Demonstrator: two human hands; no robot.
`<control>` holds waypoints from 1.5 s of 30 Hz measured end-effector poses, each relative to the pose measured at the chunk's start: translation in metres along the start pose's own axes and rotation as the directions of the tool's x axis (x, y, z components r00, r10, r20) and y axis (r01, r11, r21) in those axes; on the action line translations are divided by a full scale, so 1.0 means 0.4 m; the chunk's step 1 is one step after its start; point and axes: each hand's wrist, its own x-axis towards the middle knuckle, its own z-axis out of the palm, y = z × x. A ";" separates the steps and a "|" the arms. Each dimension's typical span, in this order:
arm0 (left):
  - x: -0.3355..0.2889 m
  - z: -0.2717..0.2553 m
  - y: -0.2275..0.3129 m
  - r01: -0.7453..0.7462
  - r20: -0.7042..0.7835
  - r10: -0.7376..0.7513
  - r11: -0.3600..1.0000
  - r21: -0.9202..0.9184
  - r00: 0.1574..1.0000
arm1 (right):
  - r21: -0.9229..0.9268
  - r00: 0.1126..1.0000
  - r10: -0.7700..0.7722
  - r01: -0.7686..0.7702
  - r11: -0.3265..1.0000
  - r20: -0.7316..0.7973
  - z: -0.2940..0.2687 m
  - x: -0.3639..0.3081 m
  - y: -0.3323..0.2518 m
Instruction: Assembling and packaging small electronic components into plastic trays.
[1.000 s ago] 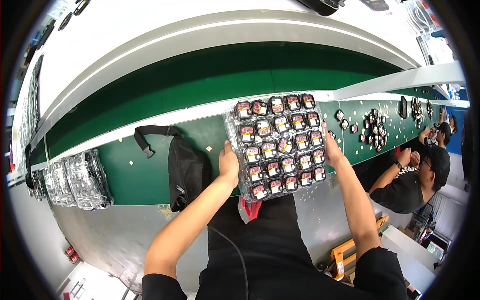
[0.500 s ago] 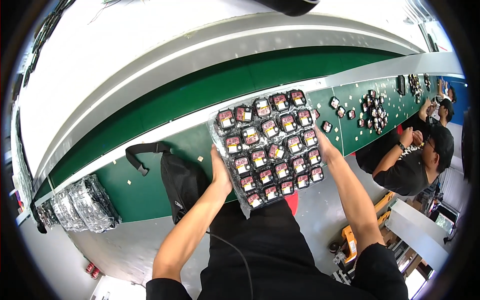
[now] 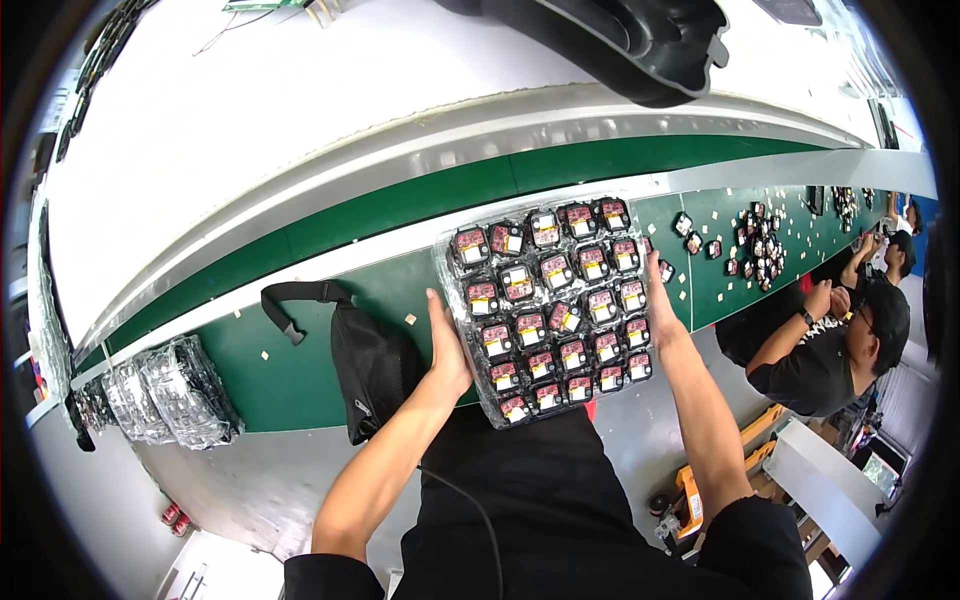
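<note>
Between my two hands is a clear plastic tray (image 3: 450, 272) filled with rows of small black square devices (image 3: 566, 317), each with a pink, white and yellow label. My left hand (image 3: 449, 345) presses along the tray's left edge, thumb pointing up and away. On the opposite edge, my right hand (image 3: 664, 308) grips the side, its fingers partly hidden behind the tray. The tray is held above the near edge of the green bench, in front of my body.
A black waist bag (image 3: 372, 365) lies on the green workbench (image 3: 285, 385) left of my hands. Wrapped stacks of trays (image 3: 190, 395) sit farther left. Loose devices (image 3: 762, 245) are scattered at the right, where co-workers (image 3: 850, 345) sit. A black moulded shell (image 3: 640, 45) shows at the top.
The view has tilted upward, so more of the black shell shows at the top. My hands and the tray have moved slightly right; both hands still hold it.
</note>
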 end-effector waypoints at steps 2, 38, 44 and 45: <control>-0.005 0.003 0.000 -0.024 0.027 0.024 1.000 0.015 0.999 | 0.016 1.000 0.013 -0.013 1.000 0.013 0.019 -0.012 -0.001; -0.373 0.071 0.362 -0.168 0.123 0.165 0.986 0.013 0.979 | 0.150 0.999 -0.025 0.021 0.989 0.021 0.472 -0.154 -0.122; -0.511 0.018 0.459 -0.306 -0.056 0.312 0.947 0.092 0.948 | 0.055 0.993 -0.013 0.006 0.998 0.116 0.692 -0.164 -0.123; -0.521 0.004 0.463 -0.324 -0.096 0.329 0.944 0.065 0.939 | 0.030 0.990 -0.009 0.005 1.000 0.143 0.706 -0.160 -0.121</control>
